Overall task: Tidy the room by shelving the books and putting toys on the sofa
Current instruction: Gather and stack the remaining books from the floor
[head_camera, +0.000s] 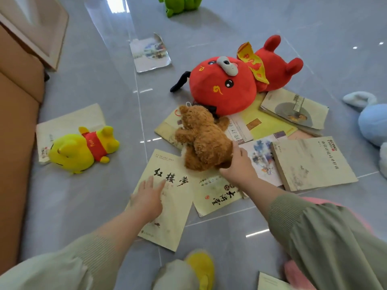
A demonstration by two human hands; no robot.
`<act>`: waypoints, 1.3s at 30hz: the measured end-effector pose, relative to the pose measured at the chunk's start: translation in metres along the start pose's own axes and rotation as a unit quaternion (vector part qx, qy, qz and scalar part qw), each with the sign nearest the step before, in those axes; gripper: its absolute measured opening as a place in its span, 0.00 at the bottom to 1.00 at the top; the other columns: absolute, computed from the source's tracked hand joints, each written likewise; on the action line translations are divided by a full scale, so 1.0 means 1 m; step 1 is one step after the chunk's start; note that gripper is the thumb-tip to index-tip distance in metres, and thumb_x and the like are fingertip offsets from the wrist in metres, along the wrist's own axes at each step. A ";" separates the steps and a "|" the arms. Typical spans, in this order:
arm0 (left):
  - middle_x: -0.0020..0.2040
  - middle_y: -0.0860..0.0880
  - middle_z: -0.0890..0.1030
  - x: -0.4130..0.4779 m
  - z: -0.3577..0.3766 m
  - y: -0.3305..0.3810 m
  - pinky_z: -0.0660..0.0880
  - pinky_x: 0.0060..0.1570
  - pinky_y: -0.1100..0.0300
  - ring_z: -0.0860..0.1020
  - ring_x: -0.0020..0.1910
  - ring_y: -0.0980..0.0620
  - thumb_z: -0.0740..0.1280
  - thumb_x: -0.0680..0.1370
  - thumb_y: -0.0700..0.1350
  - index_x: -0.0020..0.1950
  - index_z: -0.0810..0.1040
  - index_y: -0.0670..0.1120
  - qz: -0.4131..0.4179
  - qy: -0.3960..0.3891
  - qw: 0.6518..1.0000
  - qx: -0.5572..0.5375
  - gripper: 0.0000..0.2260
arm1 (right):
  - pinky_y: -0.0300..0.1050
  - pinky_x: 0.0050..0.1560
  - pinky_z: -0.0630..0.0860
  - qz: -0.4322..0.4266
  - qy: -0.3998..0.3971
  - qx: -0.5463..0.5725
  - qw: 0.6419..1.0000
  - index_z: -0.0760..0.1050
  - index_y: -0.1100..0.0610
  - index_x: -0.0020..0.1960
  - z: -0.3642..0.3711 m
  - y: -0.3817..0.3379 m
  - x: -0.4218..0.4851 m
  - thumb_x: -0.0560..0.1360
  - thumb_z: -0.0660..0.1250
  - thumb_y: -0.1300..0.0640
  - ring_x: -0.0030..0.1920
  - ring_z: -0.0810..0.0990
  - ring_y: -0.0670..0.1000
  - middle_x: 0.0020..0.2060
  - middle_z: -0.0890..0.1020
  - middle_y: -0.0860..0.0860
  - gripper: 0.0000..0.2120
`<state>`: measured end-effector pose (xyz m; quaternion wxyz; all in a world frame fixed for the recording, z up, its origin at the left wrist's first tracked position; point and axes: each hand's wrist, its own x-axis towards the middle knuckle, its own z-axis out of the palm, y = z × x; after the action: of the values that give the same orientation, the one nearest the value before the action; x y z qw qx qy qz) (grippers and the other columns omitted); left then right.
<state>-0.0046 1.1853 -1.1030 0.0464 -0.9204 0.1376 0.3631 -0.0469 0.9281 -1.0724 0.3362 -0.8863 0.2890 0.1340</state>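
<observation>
A curly-furred brown teddy bear [203,141] is lying mid-scene on the grey tiled floor [94,80], resting across a scatter of cream-covered books [312,162], its head just beside the large red plush toy [224,86] on its far side. The right hand [238,164] is grasping the bear at its near right end, fingers curling over the top and thumb tucking beneath. The left hand [147,197] is lying released, fingers straight and slightly spread, over a brush-titled book [173,216] near and left of the bear; contact cannot be told. A yellow plush toy [81,149] is lying on another book further left, near the brown sofa [14,122]. A green plush [180,5] is sitting at the far edge, a pale blue plush [372,122] at the right.
</observation>
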 end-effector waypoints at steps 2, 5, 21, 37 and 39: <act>0.78 0.45 0.45 0.007 -0.001 -0.020 0.60 0.69 0.39 0.50 0.76 0.42 0.61 0.78 0.46 0.77 0.42 0.58 -0.042 -0.019 0.998 -0.036 0.35 | 0.58 0.63 0.72 -0.028 0.054 0.012 0.998 0.39 0.42 0.76 0.004 -0.020 0.009 0.69 0.71 0.50 0.72 0.59 0.57 0.75 0.54 0.53 0.50; 0.73 0.42 0.57 0.010 0.004 -0.035 0.64 0.68 0.45 0.62 0.70 0.36 0.65 0.77 0.49 0.78 0.41 0.53 -0.086 -0.029 0.989 -0.113 0.38 | 0.54 0.58 0.75 -0.073 0.049 -0.081 0.993 0.42 0.39 0.75 0.011 -0.045 0.015 0.69 0.72 0.50 0.70 0.62 0.57 0.74 0.55 0.53 0.48; 0.62 0.45 0.73 -0.009 0.037 -0.067 0.74 0.53 0.52 0.74 0.61 0.44 0.69 0.74 0.51 0.70 0.60 0.48 -0.236 0.039 0.948 -0.211 0.29 | 0.50 0.47 0.77 -0.034 0.030 0.033 0.998 0.70 0.55 0.54 0.004 -0.098 0.023 0.68 0.65 0.52 0.46 0.78 0.55 0.43 0.77 0.51 0.16; 0.76 0.48 0.33 -0.001 0.032 -0.038 0.72 0.61 0.45 0.43 0.76 0.42 0.72 0.67 0.62 0.74 0.33 0.63 -0.065 0.042 0.994 -0.075 0.52 | 0.51 0.62 0.69 0.136 -0.110 0.136 0.975 0.54 0.64 0.74 0.056 -0.100 0.043 0.78 0.61 0.55 0.67 0.68 0.61 0.69 0.67 0.62 0.29; 0.77 0.48 0.35 0.004 0.026 -0.038 0.73 0.60 0.45 0.47 0.75 0.42 0.73 0.67 0.62 0.74 0.34 0.63 -0.082 0.042 0.993 -0.080 0.53 | 0.53 0.58 0.72 0.225 -0.093 0.250 0.937 0.63 0.64 0.71 0.060 -0.086 0.048 0.77 0.61 0.57 0.62 0.73 0.61 0.62 0.73 0.61 0.24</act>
<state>-0.0077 1.2258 -1.1254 -0.0040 -0.9437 0.0342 0.3289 0.0406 1.0002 -1.0925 0.5337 -0.6691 0.4722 0.2109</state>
